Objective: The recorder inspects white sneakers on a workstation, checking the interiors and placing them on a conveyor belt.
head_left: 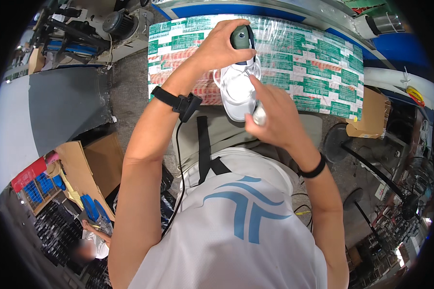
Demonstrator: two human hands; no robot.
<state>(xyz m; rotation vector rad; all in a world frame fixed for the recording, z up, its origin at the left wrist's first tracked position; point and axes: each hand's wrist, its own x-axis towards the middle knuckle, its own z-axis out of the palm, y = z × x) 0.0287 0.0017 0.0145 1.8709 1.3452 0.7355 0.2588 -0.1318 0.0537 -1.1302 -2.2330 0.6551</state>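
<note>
A white lace-up shoe (237, 110) lies with its toe toward me at the near edge of the table. A dark green shoe last (240, 39) rises out of its heel end. White laces loop out on both sides of the shoe. My left hand (222, 44) is wrapped round the last and heel, with thumb and fingers on opposite sides. My right hand (277, 114) is over the toe's right side, its index finger reaching to the laces. Between its thumb and curled fingers is a small whitish thing (259, 116), partly hidden and blurred; its kind cannot be made out.
The table (318, 72) is covered in green-and-white printed tape under clear film. A motor (119, 25) stands at far left, above a grey panel (72, 96). Cardboard boxes (370, 113) sit right and left. Black-based stands (336, 143) are at right; a person (94, 243) is at lower left.
</note>
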